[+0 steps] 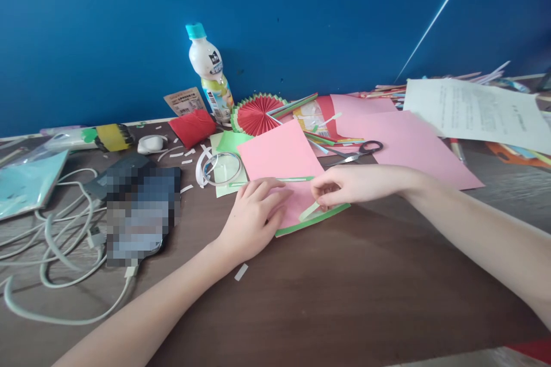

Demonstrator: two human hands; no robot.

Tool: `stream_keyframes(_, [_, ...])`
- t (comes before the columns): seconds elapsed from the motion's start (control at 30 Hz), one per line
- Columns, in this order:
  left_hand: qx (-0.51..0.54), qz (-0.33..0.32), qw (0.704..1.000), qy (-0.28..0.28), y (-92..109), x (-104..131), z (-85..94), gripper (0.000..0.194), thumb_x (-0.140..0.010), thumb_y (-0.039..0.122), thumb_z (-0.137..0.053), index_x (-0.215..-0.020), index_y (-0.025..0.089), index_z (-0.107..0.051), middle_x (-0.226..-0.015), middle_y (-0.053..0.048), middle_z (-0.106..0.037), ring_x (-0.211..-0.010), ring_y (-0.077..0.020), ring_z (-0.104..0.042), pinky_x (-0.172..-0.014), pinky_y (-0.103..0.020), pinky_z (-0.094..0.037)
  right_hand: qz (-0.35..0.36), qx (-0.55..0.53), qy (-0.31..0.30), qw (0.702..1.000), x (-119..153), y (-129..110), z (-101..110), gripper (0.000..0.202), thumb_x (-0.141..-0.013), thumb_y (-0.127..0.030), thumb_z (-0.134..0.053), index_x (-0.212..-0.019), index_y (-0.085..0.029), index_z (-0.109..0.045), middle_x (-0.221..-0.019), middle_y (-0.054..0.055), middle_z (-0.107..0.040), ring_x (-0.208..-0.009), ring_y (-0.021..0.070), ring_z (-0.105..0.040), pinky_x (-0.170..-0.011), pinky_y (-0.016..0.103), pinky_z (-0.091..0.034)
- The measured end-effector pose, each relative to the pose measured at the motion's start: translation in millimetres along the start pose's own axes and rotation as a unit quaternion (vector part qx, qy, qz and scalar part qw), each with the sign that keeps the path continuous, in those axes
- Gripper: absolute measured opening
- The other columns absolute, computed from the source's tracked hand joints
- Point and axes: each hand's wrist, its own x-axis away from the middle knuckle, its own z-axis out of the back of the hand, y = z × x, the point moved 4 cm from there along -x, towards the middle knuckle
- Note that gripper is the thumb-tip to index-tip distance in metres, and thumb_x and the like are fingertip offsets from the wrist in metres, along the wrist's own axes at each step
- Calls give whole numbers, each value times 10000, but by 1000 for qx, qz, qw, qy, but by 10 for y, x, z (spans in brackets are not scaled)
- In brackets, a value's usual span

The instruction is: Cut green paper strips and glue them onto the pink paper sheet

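Desk level, 2 bare hands working over pink paper [279, 152], which is lying on the brown tabletop [301, 298] near the middle of the view. A thin green-and-white band [297, 179] is crossing the paper at knuckle height, and a green border [316, 222] is running along its near edge.

Left hand [255, 217]: palm down, fingers loosely spread, resting on the paper's left side, grasping nothing that shows; its underside is staying out of sight. Right hand [332, 188]: thumb and fingertips closing in a pinch on a pale green strip [309, 211], which is slanting down to the left over the paper, just above the green border. Whether the strip is touching the paper, cannot tell.

Behind the right hand, scissors [371, 148] are lying beside a larger pink sheet [424, 146]. Beyond the working paper, a red pleated rosette [260, 116] with a green rim is leaning near an upright bottle [205, 60], the blue wall [301, 11] rising behind both. Left of the paper, a clear ring-shaped roll [221, 168] is sitting on pale green paper [224, 190]. Farther left, a phone [144, 218] is lying with a white cable [69, 319] plugged in. 1 small white scrap [241, 272] is lying near the left wrist.
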Motion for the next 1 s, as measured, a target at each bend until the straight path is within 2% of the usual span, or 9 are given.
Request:
stream_keyframes(0.17, [-4, -24, 997, -76, -3, -2, -117, 476, -850, 356, -459, -1310, 237, -425, -1393, -39, -409, -1283, -223, -317, -1061, -419, -242, 40, -20, 8, 999, -26, -58, -43, 98, -761, -259, -448, -740, -184, -508, -748, 0, -565, -649, 121, -489, -559, 225, -323])
stream_keyframes(0.37, [-29, -21, 994, -105, -15, -8, -134, 523, -861, 385, -430, -1359, 244, -350, -1428, -38, -354, -1308, -222, -281, -1085, -421, -202, 5, 19, -2, 1000, -51, 0, -39, 108, -735, -252, -459, -676, -174, -506, -668, -10, -528, -578, 104, -452, -529, 231, -304])
stream_keyframes(0.73, [-28, -19, 993, -117, -14, -6, -123, 513, -868, 385, -414, -1360, 265, -340, -1439, -14, -336, -1305, -210, -279, -1084, -410, -196, -45, 47, -19, 998, 28, 167, 73, 137, -721, -288, -475, -652, -185, -533, -654, -12, -564, -598, 123, -493, -533, 247, -319])
stream_keyframes(1.0, [-28, -18, 993, -116, -29, -4, -130, 523, -859, 380, -430, -1362, 268, -337, -1444, -14, -328, -1312, -212, -268, -1090, -419, -180, -47, 0, -56, 997, 49, 334, 138, 184, -737, -341, -500, -720, -176, -580, -725, 19, -597, -666, 139, -511, -581, 251, -360])
